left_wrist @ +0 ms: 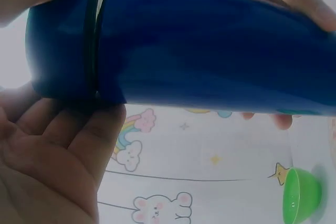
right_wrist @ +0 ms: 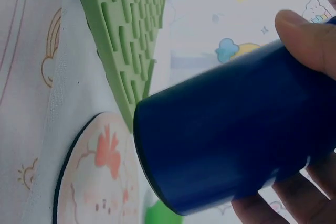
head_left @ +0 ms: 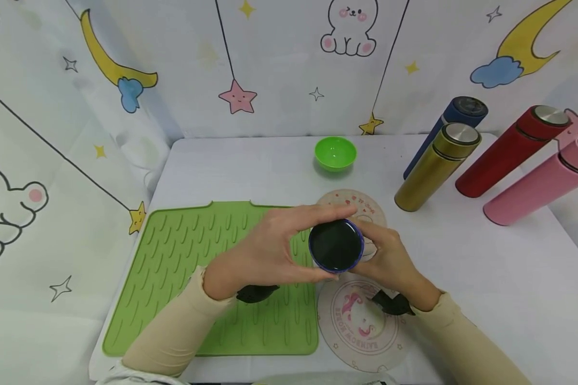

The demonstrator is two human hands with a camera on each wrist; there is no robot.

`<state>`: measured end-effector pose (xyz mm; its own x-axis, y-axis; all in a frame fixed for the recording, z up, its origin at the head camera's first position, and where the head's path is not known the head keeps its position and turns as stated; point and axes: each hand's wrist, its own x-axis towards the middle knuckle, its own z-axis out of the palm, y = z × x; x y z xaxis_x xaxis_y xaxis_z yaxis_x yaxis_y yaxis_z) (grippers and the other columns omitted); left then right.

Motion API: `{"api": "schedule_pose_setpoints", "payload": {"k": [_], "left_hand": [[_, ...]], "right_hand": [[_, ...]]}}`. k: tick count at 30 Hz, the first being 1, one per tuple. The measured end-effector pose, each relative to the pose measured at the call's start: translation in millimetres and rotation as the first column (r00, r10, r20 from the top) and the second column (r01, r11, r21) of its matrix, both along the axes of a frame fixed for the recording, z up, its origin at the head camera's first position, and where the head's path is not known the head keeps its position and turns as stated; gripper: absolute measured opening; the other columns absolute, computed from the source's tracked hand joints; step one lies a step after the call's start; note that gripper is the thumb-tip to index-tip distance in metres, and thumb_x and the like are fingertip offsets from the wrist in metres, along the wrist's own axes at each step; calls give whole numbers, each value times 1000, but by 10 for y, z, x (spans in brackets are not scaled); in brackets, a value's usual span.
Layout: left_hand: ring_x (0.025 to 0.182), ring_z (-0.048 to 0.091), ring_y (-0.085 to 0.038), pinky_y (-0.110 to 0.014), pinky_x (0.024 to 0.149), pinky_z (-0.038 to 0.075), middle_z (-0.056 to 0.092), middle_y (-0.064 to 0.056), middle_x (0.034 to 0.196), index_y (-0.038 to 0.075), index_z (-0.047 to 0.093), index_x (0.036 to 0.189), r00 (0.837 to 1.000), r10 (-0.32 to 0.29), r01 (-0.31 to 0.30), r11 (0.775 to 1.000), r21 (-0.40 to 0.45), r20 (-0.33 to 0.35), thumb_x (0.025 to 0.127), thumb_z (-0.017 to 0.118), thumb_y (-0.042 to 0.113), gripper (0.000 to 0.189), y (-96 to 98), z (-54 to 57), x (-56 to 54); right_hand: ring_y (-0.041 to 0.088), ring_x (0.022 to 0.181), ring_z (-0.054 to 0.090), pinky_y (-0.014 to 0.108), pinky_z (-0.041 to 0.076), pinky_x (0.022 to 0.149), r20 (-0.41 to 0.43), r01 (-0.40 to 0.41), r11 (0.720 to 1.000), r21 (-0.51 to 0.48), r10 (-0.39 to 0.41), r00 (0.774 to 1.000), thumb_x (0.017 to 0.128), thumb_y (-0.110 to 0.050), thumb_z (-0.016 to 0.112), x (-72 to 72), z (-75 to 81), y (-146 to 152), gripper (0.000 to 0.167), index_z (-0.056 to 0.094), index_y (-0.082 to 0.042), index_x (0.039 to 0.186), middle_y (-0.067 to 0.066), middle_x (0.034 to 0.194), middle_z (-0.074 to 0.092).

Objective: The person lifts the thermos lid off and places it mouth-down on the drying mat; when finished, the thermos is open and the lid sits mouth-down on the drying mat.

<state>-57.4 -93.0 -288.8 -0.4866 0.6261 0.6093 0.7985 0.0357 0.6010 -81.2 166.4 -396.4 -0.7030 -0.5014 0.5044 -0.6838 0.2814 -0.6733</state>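
A blue thermos flask [head_left: 336, 246] is held upright above the table in both hands, its dark round lid facing the head camera. My left hand [head_left: 270, 248] grips it at the cap, thumb and fingers on opposite sides. In the left wrist view, a dark ring separates the cap [left_wrist: 60, 43] from the body [left_wrist: 210, 48]. My right hand [head_left: 392, 256] holds the body lower down. From the right wrist, the flask's base [right_wrist: 157, 156] shows free of the table, with thumb and fingers wrapped around the blue side.
A green ridged mat [head_left: 173, 278] lies left, beside two round printed coasters [head_left: 329, 342], [head_left: 371, 199]. Behind them sits a small green bowl [head_left: 335, 154]. At right stand gold [head_left: 428, 174], blue [head_left: 426, 139], red [head_left: 506, 155] and pink [head_left: 534, 187] flasks.
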Motion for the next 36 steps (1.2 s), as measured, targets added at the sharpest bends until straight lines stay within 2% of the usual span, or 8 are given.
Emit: {"api": "schedule_pose_setpoints", "payload": {"k": [3, 7, 15, 22, 25, 28, 32, 36], "left_hand": [[130, 66, -24, -33, 115, 51, 66, -20, 141, -9, 58, 140, 1000, -4, 4, 1000, 1, -14, 75, 94, 11, 77, 9, -8, 6], [125, 69, -23, -32, 111, 54, 68, -20, 137, -9, 59, 138, 999, 30, -29, 999, 37, -27, 74, 94, 10, 76, 44, -28, 25], [123, 70, -26, -34, 105, 58, 70, -22, 133, -9, 61, 135, 992, 129, -126, 980, 153, -6, 68, 97, 8, 78, 108, -18, 92], [127, 68, -28, -39, 108, 57, 69, -24, 134, -9, 61, 135, 993, 121, -122, 971, 204, 19, 67, 97, 5, 79, 51, 44, 143], [126, 69, -28, -39, 106, 58, 69, -23, 134, -8, 61, 136, 990, 137, -143, 968, 206, 41, 65, 97, 5, 80, -6, 34, 166], [124, 70, -26, -36, 103, 60, 71, -20, 133, -6, 63, 136, 979, 193, -203, 961, 190, 74, 64, 98, 4, 81, -95, -29, 191], [122, 70, -20, -31, 101, 60, 71, -16, 134, 0, 63, 138, 948, 279, -300, 943, 141, 152, 63, 98, 3, 83, -244, -166, 232], [122, 69, -15, -27, 100, 60, 70, -13, 136, 3, 63, 140, 916, 342, -368, 924, 101, 208, 63, 98, 1, 84, -404, -291, 261]], "right_hand": [[0, 132, 60, 18, 48, 112, -4, -15, 1000, 0, 15, 1000, 61, -1, 99, 10, -7, 12, 84, 65, -1, 137, 17, 131, 72], [0, 131, 60, 17, 48, 112, -38, -7, 1000, -18, 6, 999, 60, 0, 99, 10, -21, 18, 83, 65, 0, 136, 20, 129, 73], [0, 130, 60, 15, 47, 111, -44, 90, 996, -6, -90, 995, 58, 4, 98, 23, -21, 25, 87, 64, 0, 138, 21, 130, 72], [-3, 125, 63, 12, 49, 107, -16, 131, 991, 11, -131, 991, 59, 2, 99, 48, -50, 112, 84, 65, -2, 136, 18, 126, 74], [-5, 124, 62, 12, 49, 106, -9, 151, 989, 4, -151, 988, 58, 3, 99, 54, -65, 164, 83, 67, -4, 134, 16, 125, 75], [-8, 123, 62, 10, 48, 104, -12, 204, 979, 6, -204, 979, 56, 3, 99, 64, -72, 227, 81, 68, -4, 131, 15, 121, 76], [-13, 123, 60, 8, 47, 104, -22, 290, 957, 11, -289, 957, 54, 2, 101, 72, -63, 331, 83, 68, -4, 130, 15, 121, 76], [-12, 124, 60, 7, 46, 106, -21, 339, 941, -15, -339, 940, 53, 4, 101, 79, -43, 438, 86, 67, -4, 132, -11, 129, 73]]}}
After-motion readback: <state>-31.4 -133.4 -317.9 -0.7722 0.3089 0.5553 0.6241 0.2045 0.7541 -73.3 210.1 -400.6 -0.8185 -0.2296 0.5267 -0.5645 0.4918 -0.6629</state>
